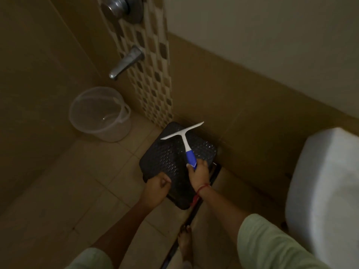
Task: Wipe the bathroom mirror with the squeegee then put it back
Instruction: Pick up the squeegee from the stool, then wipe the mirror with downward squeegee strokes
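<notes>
I look down into a dim tiled bathroom corner, and at the centre of my view the white-bladed squeegee with a blue plastic handle (185, 141) hangs over a black square plastic stool with a woven-pattern top (171, 160) that stands on the beige floor tiles against the wall. My right hand (197, 173) has its grip wrapped closed around the lower end of the blue handle, blade pointing toward twelve o'clock; I cannot tell whether the blade touches the stool top or floats just above it. My left hand (156, 191) sits at seven o'clock from the squeegee, its grip curled shut on the near left edge of the stool. A clear plastic bucket (101, 113) stands well apart at ten o'clock under a chrome wall spout (125, 63), and a white toilet cistern (326, 187) fills three o'clock. No mirror shows here, so I judge this is either the pick-up or the put-back on the stool, and I cannot say which. To do it well I would keep the stool steadied with the left hand, hold the handle low and firm, and keep the blade flat and centred on the top so it cannot slide off toward the wall.
</notes>
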A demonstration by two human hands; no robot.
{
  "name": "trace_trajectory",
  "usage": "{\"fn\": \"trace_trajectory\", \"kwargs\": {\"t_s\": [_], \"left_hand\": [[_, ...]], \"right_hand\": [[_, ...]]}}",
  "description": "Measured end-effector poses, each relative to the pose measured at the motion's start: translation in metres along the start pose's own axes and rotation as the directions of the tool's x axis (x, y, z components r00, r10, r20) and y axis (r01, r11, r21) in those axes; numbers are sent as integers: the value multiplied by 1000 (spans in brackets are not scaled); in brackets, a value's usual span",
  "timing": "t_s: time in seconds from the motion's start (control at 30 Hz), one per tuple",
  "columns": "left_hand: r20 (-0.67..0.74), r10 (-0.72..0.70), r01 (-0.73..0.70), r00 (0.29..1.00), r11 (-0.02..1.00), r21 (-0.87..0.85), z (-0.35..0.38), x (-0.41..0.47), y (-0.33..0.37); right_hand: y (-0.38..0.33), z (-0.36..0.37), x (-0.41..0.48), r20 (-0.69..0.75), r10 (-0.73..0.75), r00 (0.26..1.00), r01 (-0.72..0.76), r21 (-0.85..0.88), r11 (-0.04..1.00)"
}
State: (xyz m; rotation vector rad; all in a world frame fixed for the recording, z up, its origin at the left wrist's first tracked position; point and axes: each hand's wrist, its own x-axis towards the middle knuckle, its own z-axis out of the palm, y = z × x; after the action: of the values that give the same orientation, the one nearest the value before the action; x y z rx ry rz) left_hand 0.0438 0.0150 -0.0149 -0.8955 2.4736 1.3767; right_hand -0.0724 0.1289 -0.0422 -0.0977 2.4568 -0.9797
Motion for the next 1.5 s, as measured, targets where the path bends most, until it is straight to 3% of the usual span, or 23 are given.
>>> {"fn": "trace_trajectory", "kwargs": {"t_s": [0.17,0.27,0.43,0.53,0.6,0.7,0.83,1.0,1.23,1.37,1.5], "left_hand": [[14,56,-57,998,998,35,-23,-25,41],[70,143,-152,987,978,146,-33,-41,78],[12,332,-330,943,934,137,-41,-80,163],[-109,424,-422,899,906,43,-43,-110,220],[-215,472,-479,855,878,24,-46,-127,255],[-336,535,-572,775,820,-14,-49,-160,304],[-393,606,-672,691,739,-42,-55,-203,359],[-426,748,-798,509,596,93,-59,-253,421],[-492,811,-836,315,483,260,-57,-289,480],[-453,873,-855,181,368,366,-64,-294,519],[-465,883,-850,61,291,439,-83,-290,576]], "right_hand": [[-37,-71,-52,-102,-202,974,201,-16,979],[-67,-114,-93,-219,-334,917,348,25,937],[-111,-200,-172,-415,-591,691,627,-63,777],[-126,-256,-216,-473,-703,531,732,-163,662],[-132,-288,-239,-480,-745,463,780,-180,600],[-131,-332,-278,-499,-776,386,814,-212,541],[-124,-382,-323,-528,-790,310,840,-237,488],[-118,-440,-371,-675,-723,151,781,-367,506],[-116,-522,-417,-747,-662,59,896,-252,365],[-127,-560,-426,-778,-627,-49,848,-364,386],[-138,-593,-430,-807,-581,-104,803,-413,430]]}}
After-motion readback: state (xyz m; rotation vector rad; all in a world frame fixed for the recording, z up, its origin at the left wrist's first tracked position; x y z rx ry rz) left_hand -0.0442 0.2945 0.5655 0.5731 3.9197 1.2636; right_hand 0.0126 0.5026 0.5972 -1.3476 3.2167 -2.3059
